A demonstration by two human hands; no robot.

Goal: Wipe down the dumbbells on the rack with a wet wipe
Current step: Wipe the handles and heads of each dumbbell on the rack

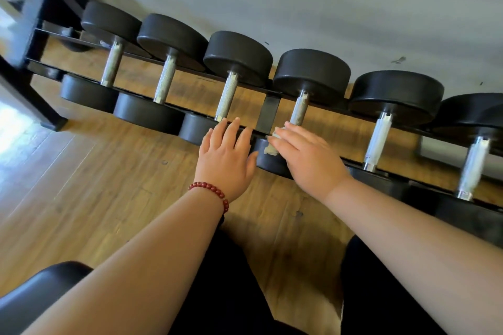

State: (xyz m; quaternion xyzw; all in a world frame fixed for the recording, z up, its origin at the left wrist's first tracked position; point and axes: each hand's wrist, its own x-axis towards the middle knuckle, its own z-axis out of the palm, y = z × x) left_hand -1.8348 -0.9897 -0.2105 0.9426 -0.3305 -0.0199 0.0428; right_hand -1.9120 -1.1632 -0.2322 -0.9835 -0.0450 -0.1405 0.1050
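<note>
Pressing a crumpled wet wipe under straight, closed-up fingers, the right hand lies palm down on the near head of the fourth dumbbell from the left end of the rack, at its front rail. The left hand, palm down with fingers straight and slightly spread, rests just beside it on the near head of the third dumbbell, holding nothing. Both forearms stretch forward; a red bead bracelet circles the left wrist.
</note>
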